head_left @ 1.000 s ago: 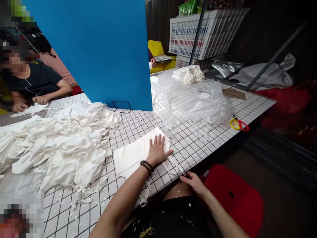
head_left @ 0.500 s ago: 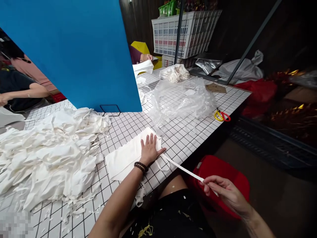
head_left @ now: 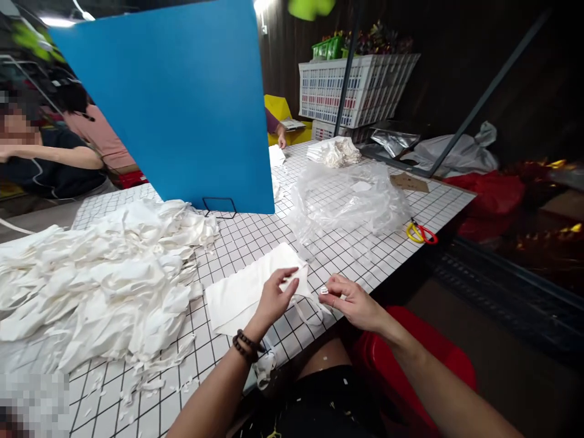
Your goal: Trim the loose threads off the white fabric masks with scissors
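A flat white cloth piece (head_left: 244, 283) with narrow straps lies on the grid-patterned table near its front edge. My left hand (head_left: 276, 296) is over the right end of the cloth, fingers bent and thumb apart, holding nothing. Whether its fingertips touch the fabric I cannot tell. Just right of the cloth, my right hand (head_left: 351, 303) pinches a white strap (head_left: 323, 291), its end bunched or folded at the fingertips. Another white strap (head_left: 266, 368) hangs over the table edge beneath my left wrist.
A large heap of white cloth pieces (head_left: 118, 274) covers the left of the table. Behind stands a blue board (head_left: 182, 109) on a wire stand. Crumpled clear plastic (head_left: 351, 198) and red-yellow scissors (head_left: 421, 232) lie to the right. Co-workers sit at the far side.
My left hand has lifted from lying flat on the cloth, its fingers now bent. My right hand has come in from the lower right to beside the cloth, and the strap is no longer stretched.
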Available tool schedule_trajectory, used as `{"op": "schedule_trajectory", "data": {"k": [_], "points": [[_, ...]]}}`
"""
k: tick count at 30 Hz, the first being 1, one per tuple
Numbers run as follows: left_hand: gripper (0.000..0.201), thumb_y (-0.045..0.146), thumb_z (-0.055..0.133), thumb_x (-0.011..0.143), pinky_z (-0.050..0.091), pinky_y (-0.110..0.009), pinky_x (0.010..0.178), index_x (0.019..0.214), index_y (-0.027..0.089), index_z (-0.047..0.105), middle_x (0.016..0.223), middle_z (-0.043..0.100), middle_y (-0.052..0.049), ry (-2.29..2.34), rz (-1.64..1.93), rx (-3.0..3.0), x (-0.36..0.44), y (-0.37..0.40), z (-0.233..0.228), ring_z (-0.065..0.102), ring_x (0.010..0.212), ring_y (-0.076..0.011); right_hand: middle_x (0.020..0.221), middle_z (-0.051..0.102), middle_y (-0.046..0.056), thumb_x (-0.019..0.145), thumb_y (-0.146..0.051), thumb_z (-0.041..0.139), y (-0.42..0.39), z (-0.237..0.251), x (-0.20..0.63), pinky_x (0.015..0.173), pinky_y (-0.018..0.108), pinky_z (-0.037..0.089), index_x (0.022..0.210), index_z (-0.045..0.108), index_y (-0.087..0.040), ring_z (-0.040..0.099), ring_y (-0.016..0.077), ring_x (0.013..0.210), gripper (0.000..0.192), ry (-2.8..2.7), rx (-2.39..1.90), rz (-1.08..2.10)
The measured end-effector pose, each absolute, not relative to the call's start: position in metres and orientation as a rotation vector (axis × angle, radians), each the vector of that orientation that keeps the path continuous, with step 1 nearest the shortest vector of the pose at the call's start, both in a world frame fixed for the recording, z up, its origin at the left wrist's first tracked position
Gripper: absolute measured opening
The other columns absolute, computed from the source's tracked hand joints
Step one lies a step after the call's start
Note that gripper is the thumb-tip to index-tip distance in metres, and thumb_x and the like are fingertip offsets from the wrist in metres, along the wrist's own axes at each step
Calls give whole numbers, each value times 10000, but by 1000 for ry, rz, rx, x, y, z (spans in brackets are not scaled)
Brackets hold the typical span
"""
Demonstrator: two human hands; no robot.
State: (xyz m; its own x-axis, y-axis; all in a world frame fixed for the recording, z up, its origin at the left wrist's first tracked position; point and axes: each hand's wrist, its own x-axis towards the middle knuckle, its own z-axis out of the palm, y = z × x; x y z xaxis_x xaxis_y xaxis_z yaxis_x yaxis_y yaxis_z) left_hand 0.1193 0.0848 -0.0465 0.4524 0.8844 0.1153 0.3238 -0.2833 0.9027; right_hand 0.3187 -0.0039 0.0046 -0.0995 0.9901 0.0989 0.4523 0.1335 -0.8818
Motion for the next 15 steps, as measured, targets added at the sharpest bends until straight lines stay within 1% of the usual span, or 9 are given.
{"op": "schedule_trajectory", "data": {"k": [1, 3, 5, 7, 8, 10, 12, 13, 15], "points": [[456, 470, 469, 927, 492, -392, 936, 1240, 164, 596, 1221, 641, -141, 979, 770, 1748, 114, 77, -41, 617, 1085, -245, 801, 530, 2, 895, -391, 593, 4, 6, 314, 713, 261, 422, 661, 598, -186, 527, 145, 765, 312, -1740, -1415, 866], [474, 481, 490, 920, 536, -349, 819, 1228, 143, 613, 1094, 691, -132, 867, 697, 1511, 108, 63, -33, 668, 891, -204, 827, 525, 2, 904, -367, 569, 15, 8, 305, 711, 253, 410, 670, 588, -187, 518, 144, 779, 296, -1858, -1399, 880], [506, 459, 638, 839, 527, -327, 798, 1230, 138, 614, 1027, 700, -114, 774, 682, 1266, 105, 54, -31, 656, 817, -176, 758, 524, -9, 912, -355, 543, 23, 7, 297, 641, 239, 386, 650, 574, -183, 506, 137, 719, 315, -1940, -1406, 974], [526, 416, 774, 717, 515, -311, 779, 1145, 133, 660, 938, 707, -89, 767, 717, 1154, 105, 50, -33, 638, 774, -166, 667, 514, -20, 908, -357, 536, 28, 6, 291, 566, 231, 339, 628, 574, -178, 486, 131, 643, 334, -1983, -1451, 1063], [491, 408, 797, 686, 512, -303, 755, 1071, 125, 688, 879, 709, -79, 783, 732, 1141, 105, 49, -35, 631, 748, -164, 645, 522, -22, 907, -359, 533, 29, 6, 289, 551, 230, 323, 643, 599, -177, 483, 130, 623, 327, -2000, -1466, 1101], [386, 432, 770, 707, 504, -296, 708, 912, 111, 717, 757, 698, -67, 813, 728, 1142, 105, 50, -40, 615, 681, -160, 653, 568, -20, 919, -368, 511, 30, 6, 287, 556, 233, 322, 729, 674, -185, 495, 132, 614, 310, -2037, -1458, 1183], [353, 455, 716, 757, 497, -290, 679, 833, 111, 711, 683, 681, -57, 834, 703, 1162, 104, 50, -45, 601, 634, -155, 644, 582, -21, 933, -389, 485, 30, 6, 286, 552, 236, 316, 800, 712, -196, 485, 130, 592, 327, -2070, -1449, 1261], [351, 462, 694, 775, 494, -286, 673, 817, 114, 702, 672, 676, -55, 842, 692, 1177, 103, 49, -48, 600, 629, -154, 621, 567, -24, 937, -404, 474, 30, 5, 286, 537, 236, 304, 797, 711, -194, 469, 127, 571, 346, -2080, -1465, 1289], [351, 475, 659, 800, 491, -278, 666, 808, 125, 677, 681, 674, -52, 865, 673, 1222, 100, 48, -53, 603, 634, -154, 584, 525, -28, 930, -426, 475, 29, 2, 287, 508, 237, 277, 727, 671, -183, 438, 124, 546, 372, -2089, -1541, 1292]]}}
